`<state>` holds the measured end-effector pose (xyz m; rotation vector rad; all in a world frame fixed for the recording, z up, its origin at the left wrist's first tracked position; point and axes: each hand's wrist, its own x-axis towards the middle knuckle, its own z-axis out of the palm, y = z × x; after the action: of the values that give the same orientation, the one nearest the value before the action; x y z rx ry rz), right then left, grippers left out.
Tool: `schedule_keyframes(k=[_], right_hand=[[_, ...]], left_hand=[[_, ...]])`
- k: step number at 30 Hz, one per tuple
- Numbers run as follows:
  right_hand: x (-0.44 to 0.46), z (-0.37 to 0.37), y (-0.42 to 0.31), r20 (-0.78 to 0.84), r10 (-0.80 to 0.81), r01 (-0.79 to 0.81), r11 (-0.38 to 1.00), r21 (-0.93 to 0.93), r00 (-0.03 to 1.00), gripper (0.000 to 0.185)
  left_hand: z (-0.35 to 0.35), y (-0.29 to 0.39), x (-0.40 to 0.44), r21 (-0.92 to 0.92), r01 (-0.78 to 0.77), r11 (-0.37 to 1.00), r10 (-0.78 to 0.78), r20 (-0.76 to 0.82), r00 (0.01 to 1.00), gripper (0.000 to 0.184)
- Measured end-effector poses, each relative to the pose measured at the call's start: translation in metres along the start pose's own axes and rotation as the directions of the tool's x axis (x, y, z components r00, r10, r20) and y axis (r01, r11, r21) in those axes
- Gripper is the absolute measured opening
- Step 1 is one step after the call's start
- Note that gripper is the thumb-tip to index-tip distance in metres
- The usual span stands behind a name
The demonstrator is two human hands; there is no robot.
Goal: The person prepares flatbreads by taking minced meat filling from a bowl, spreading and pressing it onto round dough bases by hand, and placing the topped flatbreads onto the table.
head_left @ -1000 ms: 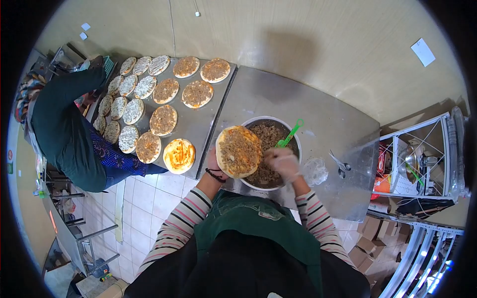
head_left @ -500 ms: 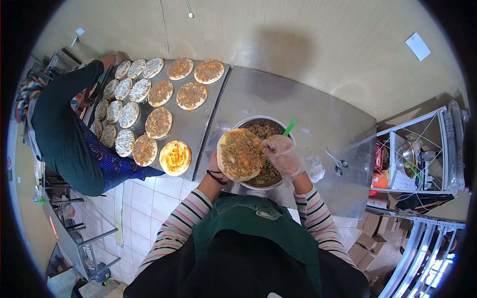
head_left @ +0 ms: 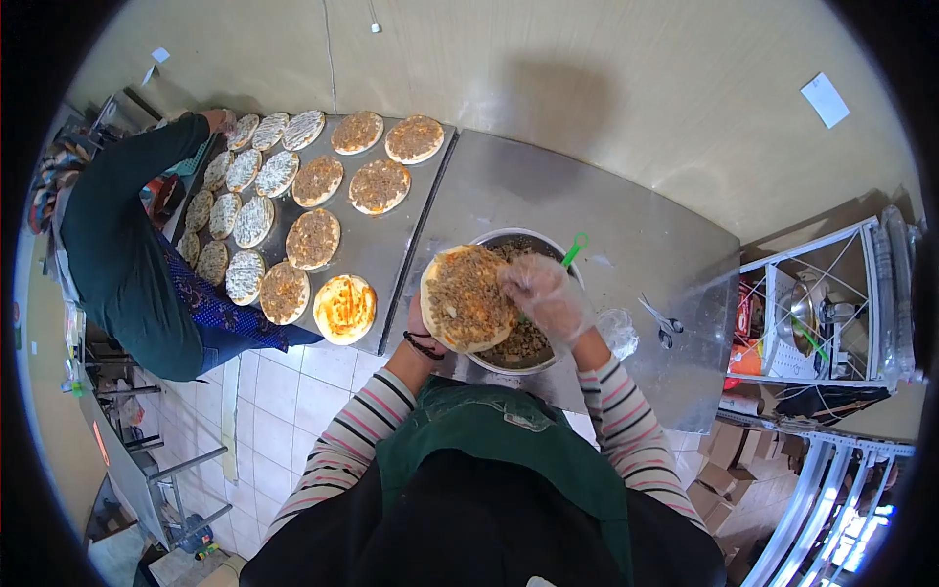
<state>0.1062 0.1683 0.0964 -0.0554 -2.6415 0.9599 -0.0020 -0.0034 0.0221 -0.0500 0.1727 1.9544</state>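
My left hand [head_left: 424,331] holds a round flatbread [head_left: 468,299] covered with crumbly brown topping and orange sauce, tilted over the left part of a metal bowl [head_left: 513,369]. My right hand [head_left: 544,293], in a clear plastic glove, is at the bread's right edge with its fingers bent inward; whatever they hold is hidden. Brown filling [head_left: 528,344] shows in the bowl beneath. A green-handled utensil [head_left: 575,248] leans on the bowl's far right rim. On the left table lies a bread with only orange sauce [head_left: 344,309], beside several topped breads [head_left: 313,239].
A co-worker in dark green [head_left: 132,254] bends over the left table's far end, near white-topped breads [head_left: 254,222]. Scissors [head_left: 662,321] and a crumpled clear plastic bag [head_left: 617,334] lie right of the bowl. A white shelf rack [head_left: 812,382] stands at the right.
My right hand has moved from over the bowl's right part leftward to the bread's edge. The bread in my left hand has shifted slightly left and up.
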Motion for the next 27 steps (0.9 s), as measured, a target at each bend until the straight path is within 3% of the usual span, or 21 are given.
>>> schedule_keyframes(k=[2,6,9,11,12,14,15,17,18,20,21,22,24,27], right_hand=[[-0.018,0.009,-0.008,-0.131,-0.161,0.14,0.977,-0.158,0.978,0.011],[-0.027,0.01,-0.018,-0.069,-0.066,0.061,0.995,-0.077,0.995,0.012],[-0.024,0.007,-0.027,-0.196,-0.173,0.139,0.975,-0.175,0.965,0.012],[-0.025,0.001,-0.036,-0.074,0.104,-0.104,0.995,0.005,0.992,0.01],[-0.027,0.006,-0.034,-0.072,0.103,-0.103,0.995,0.003,0.992,0.01],[-0.026,0.016,-0.035,-0.142,-0.118,0.113,0.992,-0.048,0.983,0.008],[-0.025,0.012,-0.039,-0.143,-0.117,0.111,0.993,-0.048,0.983,0.008],[-0.02,-0.004,-0.043,-0.145,0.042,-0.034,0.998,0.056,0.989,0.008],[-0.021,-0.005,-0.036,-0.141,0.038,-0.03,0.998,0.059,0.989,0.008],[-0.028,-0.005,-0.019,-0.322,0.247,-0.199,0.964,0.175,0.914,0.007],[-0.03,-0.014,-0.021,-0.161,0.407,-0.395,0.913,0.098,0.899,0.007],[-0.041,-0.006,-0.003,-0.162,0.407,-0.396,0.913,0.099,0.899,0.007],[-0.07,0.024,0.041,0.217,0.181,-0.145,0.975,-0.171,0.959,0.014],[-0.069,0.064,0.018,0.208,0.087,-0.037,0.972,-0.232,0.974,0.014]], left_hand=[[0.002,0.004,0.002,0.0,-0.024,1.0,0.024,-0.025,0.999,0.051],[-0.002,0.006,0.007,-0.064,-0.02,0.998,0.021,0.009,1.0,0.052],[-0.003,0.008,0.013,-0.074,-0.021,0.997,0.021,0.006,1.0,0.052],[-0.001,0.009,0.015,-0.076,-0.022,0.997,0.022,0.005,1.0,0.052],[0.002,0.008,0.016,-0.074,-0.031,0.997,0.033,0.028,0.999,0.052],[0.004,0.005,0.016,-0.073,-0.038,0.997,0.042,0.048,0.998,0.052],[0.004,0.004,0.017,-0.079,-0.045,0.996,0.048,0.041,0.998,0.051],[0.005,0.006,0.019,-0.08,-0.056,0.995,0.06,0.041,0.997,0.051],[0.005,0.007,0.016,-0.069,-0.055,0.996,0.057,0.029,0.998,0.051],[0.004,0.009,0.01,-0.058,-0.056,0.997,0.057,0.008,0.998,0.051],[0.003,0.01,0.008,-0.09,-0.042,0.995,0.047,0.045,0.998,0.052],[0.004,0.011,0.008,-0.121,-0.025,0.992,0.035,0.085,0.996,0.052],[0.001,0.012,0.008,-0.119,-0.029,0.992,0.04,0.094,0.995,0.052],[-0.001,0.01,0.007,-0.127,-0.028,0.992,0.043,0.123,0.991,0.053]])
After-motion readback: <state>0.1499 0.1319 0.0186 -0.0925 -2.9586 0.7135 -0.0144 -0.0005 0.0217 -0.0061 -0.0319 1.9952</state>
